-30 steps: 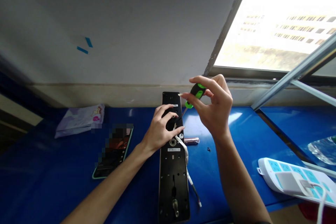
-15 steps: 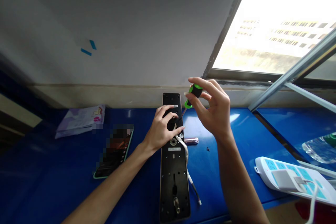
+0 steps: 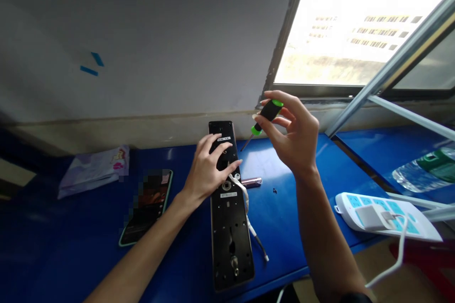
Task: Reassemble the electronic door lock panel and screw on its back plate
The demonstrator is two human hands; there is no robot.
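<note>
A long black lock panel (image 3: 229, 218) lies lengthwise on the blue table (image 3: 291, 199), with a white cable (image 3: 247, 208) running off its right side. My left hand (image 3: 208, 168) rests on the panel's upper half, fingers spread and flat. My right hand (image 3: 295, 135) is raised above the table, fingers closed round a small black-and-green screwdriver (image 3: 265, 116). The tip of the tool points down-left and hangs in the air just right of the panel's top.
A phone (image 3: 147, 206) lies left of the panel, and a pale packet (image 3: 94, 170) beyond it. A small pink tube (image 3: 251, 182) and a tiny dark screw (image 3: 274, 191) sit right of the panel. A white power strip (image 3: 386, 210) lies at the right edge, near a window.
The screwdriver tip has lifted off the panel and moved right with my right hand. My head has turned, shifting the scene left. My left hand stays on the panel.
</note>
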